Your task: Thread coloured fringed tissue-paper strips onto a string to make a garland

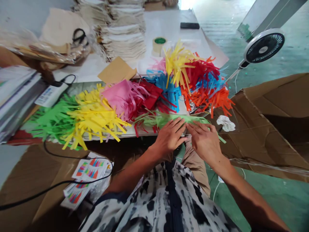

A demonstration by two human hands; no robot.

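Observation:
A strip of pale green fringed tissue paper [166, 118] lies along the table's front edge, its cut ends spreading out to both sides. My left hand [171, 134] rests over its middle, fingers close together and pressed onto the paper. Beside it, my right hand [202, 137] has its fingers bent around the same paper, almost touching the left fingertips. What lies beneath the fingers is hidden. Just behind are bunches of fringed tissue paper: dark red [151, 96], pink [123, 96] and blue [172, 90].
Yellow [94, 112] and green [56, 117] fringed bunches lie at left; an orange one [218, 96] hangs at right. Tape [159, 45], stacked cream bundles [123, 38] and a brown card [117, 71] stand behind. A cardboard box [263, 129] and fan [263, 48] flank the right.

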